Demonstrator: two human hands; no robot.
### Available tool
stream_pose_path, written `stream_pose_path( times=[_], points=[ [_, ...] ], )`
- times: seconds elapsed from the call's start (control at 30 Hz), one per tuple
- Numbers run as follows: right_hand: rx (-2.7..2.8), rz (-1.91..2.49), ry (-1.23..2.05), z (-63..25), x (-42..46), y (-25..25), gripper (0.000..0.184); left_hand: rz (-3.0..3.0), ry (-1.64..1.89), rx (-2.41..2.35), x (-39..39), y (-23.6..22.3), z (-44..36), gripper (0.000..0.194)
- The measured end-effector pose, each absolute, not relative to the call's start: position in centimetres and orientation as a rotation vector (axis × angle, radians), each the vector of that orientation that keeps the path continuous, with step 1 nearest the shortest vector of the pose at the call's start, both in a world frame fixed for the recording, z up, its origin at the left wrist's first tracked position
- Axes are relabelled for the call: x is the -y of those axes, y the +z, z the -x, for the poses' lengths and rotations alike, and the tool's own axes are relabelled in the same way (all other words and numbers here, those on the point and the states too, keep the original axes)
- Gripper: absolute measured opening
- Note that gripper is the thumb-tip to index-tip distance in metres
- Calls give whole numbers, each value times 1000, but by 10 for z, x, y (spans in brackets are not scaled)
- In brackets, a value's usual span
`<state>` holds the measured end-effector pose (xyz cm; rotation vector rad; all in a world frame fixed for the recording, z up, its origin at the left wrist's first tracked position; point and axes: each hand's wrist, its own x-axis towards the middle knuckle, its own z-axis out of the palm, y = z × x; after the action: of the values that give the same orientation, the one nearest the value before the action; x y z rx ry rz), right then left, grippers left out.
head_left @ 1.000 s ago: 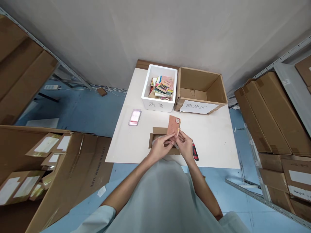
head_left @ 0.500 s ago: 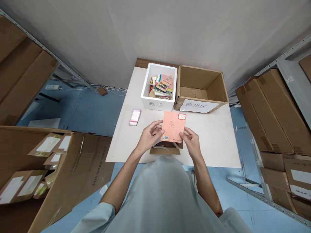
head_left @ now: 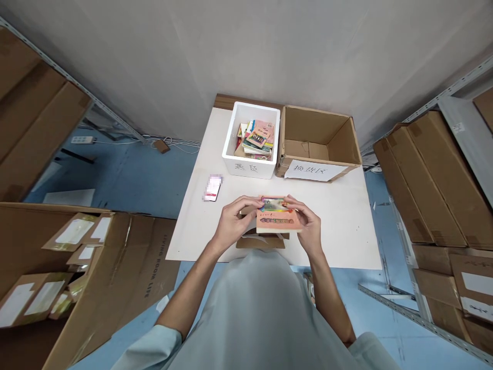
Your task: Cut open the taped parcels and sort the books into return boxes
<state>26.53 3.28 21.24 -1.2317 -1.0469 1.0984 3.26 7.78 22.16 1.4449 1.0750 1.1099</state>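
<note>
I hold a small orange-pink book (head_left: 277, 217) with both hands over the near middle of the white table (head_left: 339, 226). Its colourful front cover faces up towards me. My left hand (head_left: 233, 225) grips its left edge and my right hand (head_left: 308, 226) grips its right edge, fingers curled round it. Just beneath the book lies a small opened cardboard parcel (head_left: 261, 241) near the table's front edge.
A white foam box (head_left: 250, 163) with several books stands at the back of the table, next to an open brown carton (head_left: 319, 141) with a paper label. A small pink-white item (head_left: 212, 187) lies left. Large cartons stand on the floor and shelves at both sides.
The book came up out of the parcel, showed its back cover with barcode, and has now been turned over so the front cover faces up, lower over the parcel.
</note>
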Motion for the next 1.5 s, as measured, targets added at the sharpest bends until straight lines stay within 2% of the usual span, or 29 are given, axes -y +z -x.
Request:
stream_pose_path(
  times=[0.1, 0.27, 0.37, 0.47, 0.6, 0.7, 0.77, 0.83, 0.9, 1.0, 1.1, 1.3, 1.4, 1.5],
  points=[
    [977, 1368, 1179, -266, -25, 177, 42, -1242, 936, -1136, -70, 192, -31, 40],
    [969, 1576, 1471, -257, 14, 112, 71, -892, 618, -1176, -33, 130, -24, 82],
    [905, 1656, 1597, -252, 21, 103, 76, -836, 506, -1193, -25, 115, -19, 94],
    [930, 1592, 1576, -252, -17, 128, 78, -929, 633, -1171, -61, 129, -16, 82],
    [1036, 1364, 1338, -258, -108, 190, 83, -1253, 991, -1182, -148, 194, -13, 68],
    [1085, 1277, 1116, -267, -154, 224, 73, -1563, 1336, -1243, -186, 251, -5, 54],
    [1134, 1299, 1059, -275, -160, 226, 66, -1651, 1416, -1288, -186, 269, 2, 48],
    [1179, 1362, 1050, -283, -146, 208, 62, -1681, 1362, -1323, -170, 260, 10, 44],
    [1206, 1462, 1065, -291, -117, 178, 60, -1665, 1196, -1355, -144, 228, 14, 41],
    [1256, 1674, 1132, -299, -63, 131, 55, -1582, 834, -1404, -93, 166, 16, 37],
    [1367, 1888, 1189, -298, -18, 102, 49, -1572, 454, -1450, -49, 125, 10, 40],
    [1692, 2033, 1092, -279, 3, 79, 51, -1913, -50, -1458, -29, 112, -11, 56],
    [1731, 2034, 1064, -272, -5, 72, 47, -1958, -152, -1475, -40, 108, -19, 47],
    [1607, 1890, 1169, -265, -9, 71, 43, -1811, 89, -1510, -49, 101, -27, 30]
  ],
)
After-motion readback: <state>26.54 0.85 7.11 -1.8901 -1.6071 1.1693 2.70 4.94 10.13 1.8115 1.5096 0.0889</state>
